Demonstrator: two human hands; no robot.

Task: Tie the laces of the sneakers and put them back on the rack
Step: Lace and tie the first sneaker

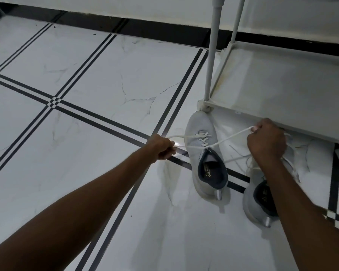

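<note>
Both hands pull lace loops tight: left hand (161, 146) and right hand (266, 142), each holding a loop. The shoe (201, 147) sits between them. Next, let go and tie the other shoe (256, 200), under the right arm.

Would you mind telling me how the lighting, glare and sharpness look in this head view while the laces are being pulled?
Head view: dim, cool, even light; a small bright glare spot on the floor tile beside the left hand; soft shadows under both sneakers; wide-angle bending of the tile lines; the right hand and the lace are slightly blurred.
</note>
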